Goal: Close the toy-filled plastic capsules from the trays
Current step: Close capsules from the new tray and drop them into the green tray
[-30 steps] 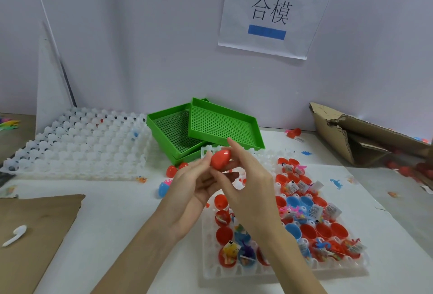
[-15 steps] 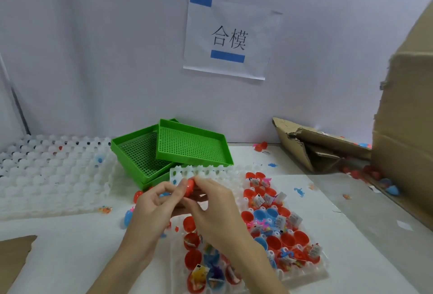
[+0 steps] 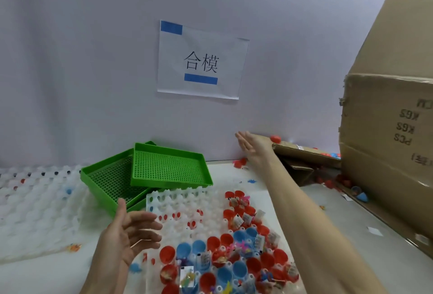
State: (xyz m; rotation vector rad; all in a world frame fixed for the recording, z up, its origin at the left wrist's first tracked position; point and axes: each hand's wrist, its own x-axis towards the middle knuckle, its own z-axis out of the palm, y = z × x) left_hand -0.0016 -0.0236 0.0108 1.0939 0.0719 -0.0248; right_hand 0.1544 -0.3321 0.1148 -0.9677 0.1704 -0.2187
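Toward the lower centre of the frame, a white moulded tray (image 3: 178, 202) lies on the white table (image 3: 234, 172), its near and right-hand cells filled with open red and blue capsule halves (image 3: 234, 254), many holding small packaged toys; its far left cells stand vacant. Left hand (image 3: 127, 235), at lower left, hovers over the tray's left edge with fingers spread wide and relaxed, holding nothing. Right hand (image 3: 251, 147), at centre right, is extended far across the table with fingers straight and parted, also holding nothing. Just beyond its fingertips line, a closed red capsule (image 3: 275, 139) appears above the flap of a flattened cardboard box (image 3: 304, 155); whether it rests on the flap or is airborne cannot be told. Two green perforated trays (image 3: 168, 169) sit stacked askew behind the white tray. Another white moulded tray (image 3: 39, 200) occupies the left. A large cardboard carton (image 3: 393, 129) fills the right edge, and a paper sign (image 3: 201, 61) is taped to the wall.
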